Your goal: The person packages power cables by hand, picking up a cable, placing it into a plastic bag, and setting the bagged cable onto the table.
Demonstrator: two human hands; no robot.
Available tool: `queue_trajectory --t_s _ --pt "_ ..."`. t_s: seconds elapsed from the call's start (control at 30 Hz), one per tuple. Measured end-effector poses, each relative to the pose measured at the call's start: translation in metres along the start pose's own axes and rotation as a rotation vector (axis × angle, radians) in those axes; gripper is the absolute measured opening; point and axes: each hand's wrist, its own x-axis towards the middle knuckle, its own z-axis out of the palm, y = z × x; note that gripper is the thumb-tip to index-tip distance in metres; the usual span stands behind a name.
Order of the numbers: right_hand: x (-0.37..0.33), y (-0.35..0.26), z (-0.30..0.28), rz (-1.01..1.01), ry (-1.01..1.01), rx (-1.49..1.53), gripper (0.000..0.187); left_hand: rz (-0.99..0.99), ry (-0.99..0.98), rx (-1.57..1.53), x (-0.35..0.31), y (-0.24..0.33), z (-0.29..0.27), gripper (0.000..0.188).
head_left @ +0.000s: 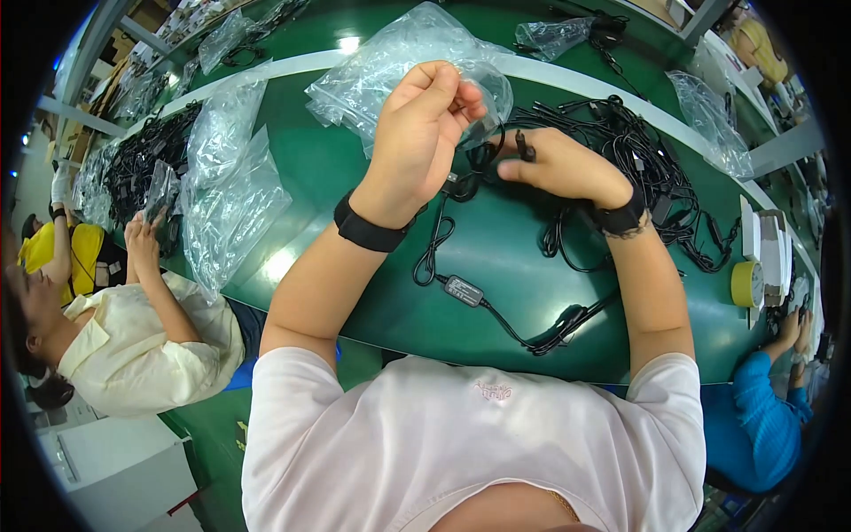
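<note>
My left hand (417, 133) is raised over the bench, its fingers pinched on the edge of a clear plastic bag (377, 75). That bag spreads out crumpled beyond the hand. Just to the right, my right hand (567, 164) is closed around a black cable (525, 146), with a plug end sticking up between the fingers. Part of the cable hangs between the two hands. Below them on the green bench lies another black cable with a small inline box (463, 290) and a bundled coil (563, 328). Both wrists wear black bands.
A tangled heap of black cables (638, 151) lies at right, beyond my right forearm. Left are more clear bags (226, 177) and another cable pile (151, 160), where a person in a cream shirt works. A yellow tape roll (746, 284) stands by a white box (771, 257) at far right.
</note>
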Motion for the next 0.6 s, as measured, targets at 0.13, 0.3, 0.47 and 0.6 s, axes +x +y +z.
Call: queue_trajectory --t_s 0.13,0.3,0.47,0.6 --pt "0.001 -0.007 -0.009 0.025 0.067 0.625 0.018 0.057 -0.047 0.112 -0.003 0.007 0.004 0.011" --pt "-0.009 -0.006 -0.032 0.136 0.028 0.835 0.027 0.175 0.078 0.398 -0.004 0.026 0.016 0.01" --pt "-0.017 -0.037 -0.042 0.185 0.223 0.199 0.031 0.066 0.051 0.548 -0.006 0.03 0.013 0.011" --pt "-0.02 -0.039 -0.041 -0.005 0.224 -0.001 0.028 0.038 -0.103 0.696 -0.011 0.025 0.022 0.007"
